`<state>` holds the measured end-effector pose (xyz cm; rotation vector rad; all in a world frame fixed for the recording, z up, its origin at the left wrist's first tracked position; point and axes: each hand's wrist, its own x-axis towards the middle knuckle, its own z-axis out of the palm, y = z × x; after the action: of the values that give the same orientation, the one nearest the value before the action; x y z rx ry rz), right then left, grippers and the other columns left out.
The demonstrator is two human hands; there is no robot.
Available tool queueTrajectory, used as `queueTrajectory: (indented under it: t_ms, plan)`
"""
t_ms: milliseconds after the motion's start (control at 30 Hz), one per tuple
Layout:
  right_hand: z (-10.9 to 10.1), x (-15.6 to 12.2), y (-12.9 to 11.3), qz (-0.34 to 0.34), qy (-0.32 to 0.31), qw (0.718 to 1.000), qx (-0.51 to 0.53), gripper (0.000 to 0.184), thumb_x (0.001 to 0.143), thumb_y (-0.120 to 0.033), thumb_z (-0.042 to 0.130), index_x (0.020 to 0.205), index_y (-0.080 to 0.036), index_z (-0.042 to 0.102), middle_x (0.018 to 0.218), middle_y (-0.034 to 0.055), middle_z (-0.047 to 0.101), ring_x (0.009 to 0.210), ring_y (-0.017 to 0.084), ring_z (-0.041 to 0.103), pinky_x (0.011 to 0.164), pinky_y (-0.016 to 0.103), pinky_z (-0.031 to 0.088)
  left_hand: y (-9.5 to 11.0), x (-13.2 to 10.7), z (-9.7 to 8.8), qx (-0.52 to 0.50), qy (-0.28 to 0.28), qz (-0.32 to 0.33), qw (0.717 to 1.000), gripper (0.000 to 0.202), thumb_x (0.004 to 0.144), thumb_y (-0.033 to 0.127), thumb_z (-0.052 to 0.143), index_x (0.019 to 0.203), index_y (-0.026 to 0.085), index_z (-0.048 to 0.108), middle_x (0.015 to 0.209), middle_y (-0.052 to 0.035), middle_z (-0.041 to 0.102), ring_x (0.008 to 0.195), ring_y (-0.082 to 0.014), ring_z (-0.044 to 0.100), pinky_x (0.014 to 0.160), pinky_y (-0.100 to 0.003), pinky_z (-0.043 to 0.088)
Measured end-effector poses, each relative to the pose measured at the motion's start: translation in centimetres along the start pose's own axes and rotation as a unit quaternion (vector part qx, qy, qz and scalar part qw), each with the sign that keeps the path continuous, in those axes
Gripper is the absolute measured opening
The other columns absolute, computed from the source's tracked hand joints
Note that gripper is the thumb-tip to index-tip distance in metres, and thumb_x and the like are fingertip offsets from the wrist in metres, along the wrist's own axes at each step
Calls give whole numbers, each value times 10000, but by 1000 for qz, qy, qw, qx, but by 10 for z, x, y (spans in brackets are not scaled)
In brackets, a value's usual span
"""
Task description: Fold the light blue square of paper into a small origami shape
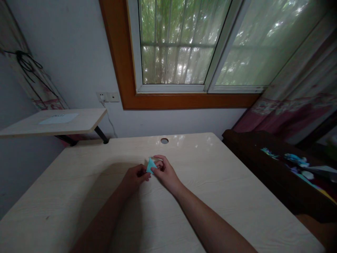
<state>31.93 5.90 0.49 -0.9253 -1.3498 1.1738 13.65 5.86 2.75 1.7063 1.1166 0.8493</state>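
A small turquoise piece of folded paper [150,165], shaped like a triangle with its tip pointing up, is held between my two hands just above the desk. My right hand [165,171] pinches its right side, the thumb lying across the front. At its lower left corner, the curled fingers and thumb of my left hand [135,177] close on the edge. My fingers hide parts of the paper's sides and its back.
The pale wooden desk [210,196] has a round cable hole [164,141] near its back edge. A raised shelf [86,117] with a paper sheet [59,118] stands at the left. Dark furniture [252,158] holding colourful items stands right, beside the curtain [286,105]. A window [179,45] is ahead.
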Motion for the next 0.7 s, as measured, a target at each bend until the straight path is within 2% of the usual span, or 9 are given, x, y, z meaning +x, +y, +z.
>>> queueTrajectory:
  t_ms: [133, 300, 500, 567, 633, 700]
  plan:
    - [0, -1, -2, -6, -4, 1000, -19, 460, 786, -261, 680, 1213, -236, 510, 773, -30, 559, 660, 122, 519, 610, 242, 406, 1, 0, 0, -12, -4, 1, 1000, 215, 823, 378, 606, 788, 169, 645, 722, -32, 718, 672, -165, 657, 686, -266, 472]
    - [1, -1, -2, -12, -10, 1000, -23, 461, 795, -241, 666, 1225, -241, 500, 771, -35, 546, 654, 115, 514, 607, 239, 408, -3, 1, -1, -4, 0, -7, 1000, 256, 838, 408, 581, 770, 169, 642, 690, -30, 703, 646, -168, 646, 656, -269, 471]
    - [2, -4, -5, -21, -35, 998, -44, 594, 799, -224, 653, 1345, -285, 426, 762, -41, 538, 637, 116, 506, 597, 238, 411, -5, 2, -1, -31, 4, 0, 1000, 280, 868, 413, 542, 774, 164, 629, 687, -31, 683, 640, -162, 627, 638, -263, 465]
    - [3, -6, -7, -24, -45, 997, -63, 615, 803, -214, 646, 1365, -291, 407, 818, -20, 566, 654, 122, 523, 604, 245, 430, -4, 1, -2, -26, 4, 2, 1000, 281, 876, 407, 534, 777, 162, 629, 681, -28, 677, 638, -157, 618, 637, -258, 457]
    - [5, -7, -9, -42, -41, 994, -92, 633, 796, -199, 653, 1370, -297, 403, 970, 24, 585, 706, 133, 544, 625, 259, 455, -3, 1, -2, -23, 1, 2, 1000, 274, 879, 396, 530, 784, 160, 631, 675, -25, 672, 635, -154, 610, 636, -253, 451]
    - [5, -8, -11, -77, -31, 988, -127, 626, 787, -186, 667, 1353, -305, 428, 1149, 66, 540, 807, 155, 558, 658, 273, 476, -2, 0, -2, -23, 1, 2, 1000, 261, 876, 382, 533, 782, 158, 630, 668, -22, 664, 635, -152, 606, 639, -252, 451]
